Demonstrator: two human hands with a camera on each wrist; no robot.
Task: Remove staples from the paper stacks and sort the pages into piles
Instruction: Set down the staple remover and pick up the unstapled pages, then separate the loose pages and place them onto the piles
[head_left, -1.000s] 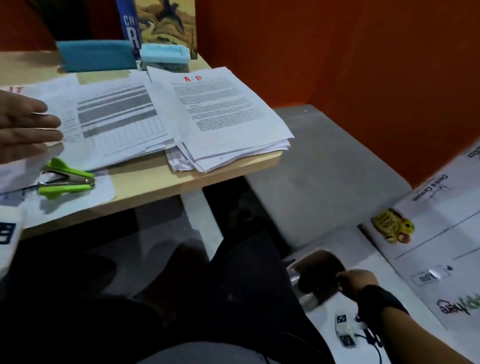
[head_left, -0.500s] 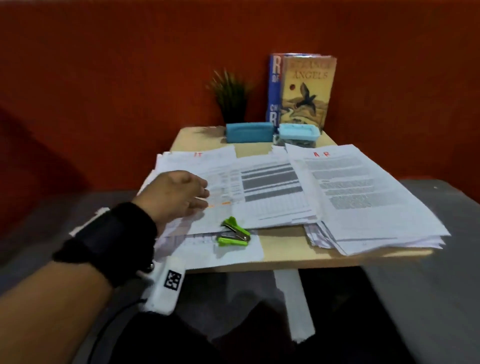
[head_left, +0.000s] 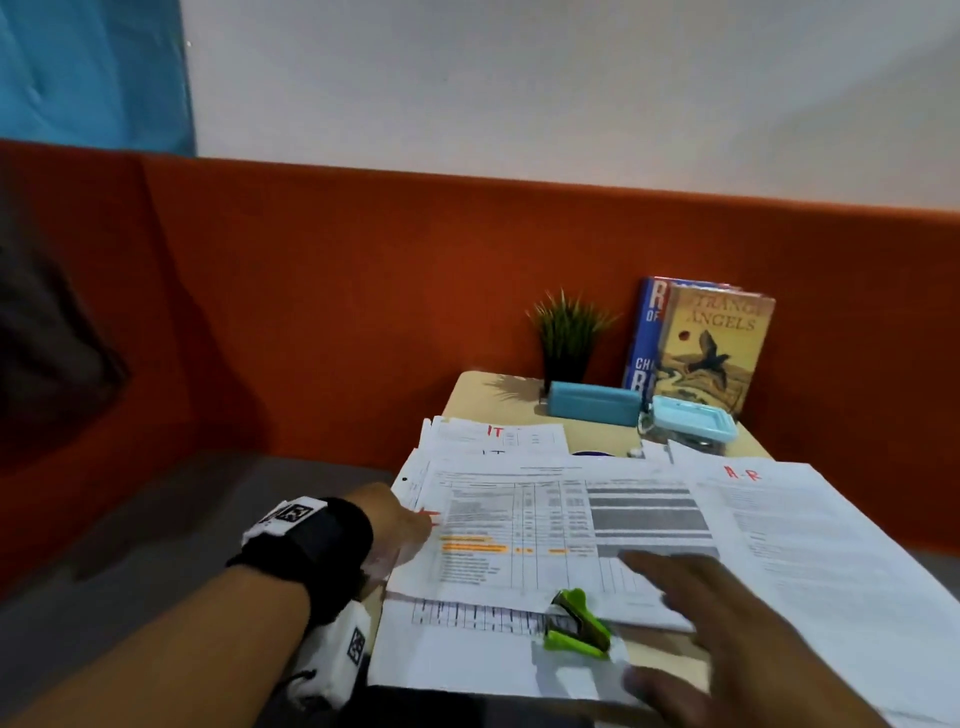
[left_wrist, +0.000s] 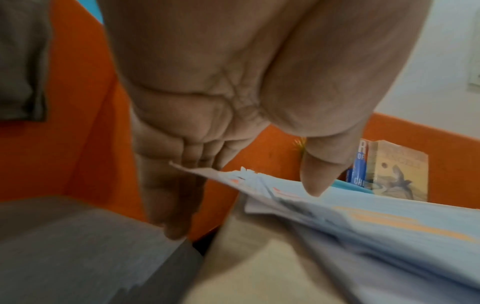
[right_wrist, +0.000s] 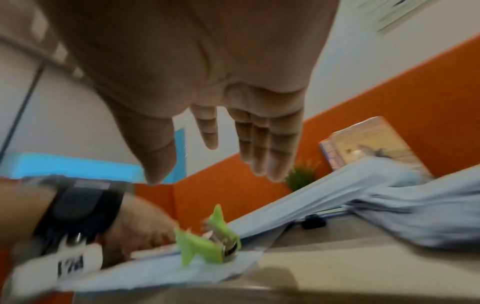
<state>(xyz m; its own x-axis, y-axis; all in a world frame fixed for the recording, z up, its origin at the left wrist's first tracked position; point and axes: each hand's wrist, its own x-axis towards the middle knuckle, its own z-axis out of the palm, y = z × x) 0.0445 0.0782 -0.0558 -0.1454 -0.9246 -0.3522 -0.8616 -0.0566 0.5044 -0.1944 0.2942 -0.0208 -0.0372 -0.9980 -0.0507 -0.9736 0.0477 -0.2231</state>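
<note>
Paper stack (head_left: 519, 530) edge pinched by left hand (head_left: 400, 525) | right hand (head_left: 727, 639) spread wide above staple remover (head_left: 576, 623)

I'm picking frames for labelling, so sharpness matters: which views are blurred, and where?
Head view: table and books sharp, but the right hand is motion-smeared. Left wrist view: the paper stack is soft, the left hand clearer. Right wrist view: blurred throughout, the green staple remover streaked.
</note>
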